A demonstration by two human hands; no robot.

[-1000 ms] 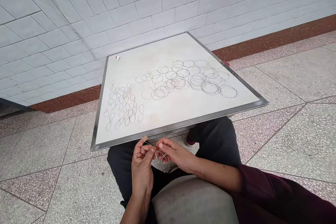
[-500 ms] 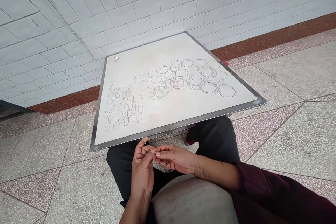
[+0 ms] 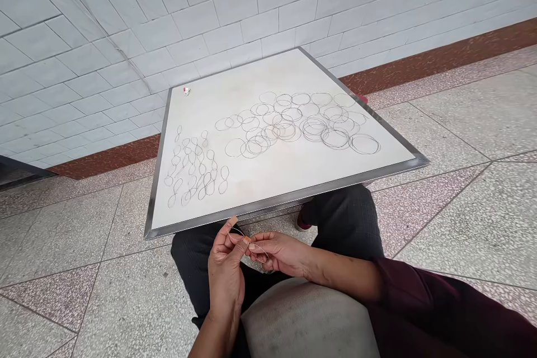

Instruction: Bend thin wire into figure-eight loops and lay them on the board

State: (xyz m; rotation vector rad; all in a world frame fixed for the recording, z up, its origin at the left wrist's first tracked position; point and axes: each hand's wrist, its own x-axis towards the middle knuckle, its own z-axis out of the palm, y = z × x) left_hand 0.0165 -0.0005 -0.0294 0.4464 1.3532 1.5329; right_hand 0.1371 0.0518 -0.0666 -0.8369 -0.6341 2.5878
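A thin wire loop is pinched between my two hands over my lap, just below the table's front edge. My left hand grips its left part with thumb and fingers; a tan strip wraps one fingertip. From the right, my right hand holds the loop near its middle, fingertips almost touching those of my left hand. Part of the wire is hidden by the fingers. On the white table lie wire pieces twisted into figure-eights at the left and round wire rings, many overlapping, at the centre and right.
The white table has a grey metal rim and stands against a tiled wall. A small red and white object sits near its back left corner. My knees are under the front edge, above a speckled floor.
Both hands stay together on the wire, with only a slight shift of the fingers. The view has moved a little; the rings and figure-eights on the table lie as before.
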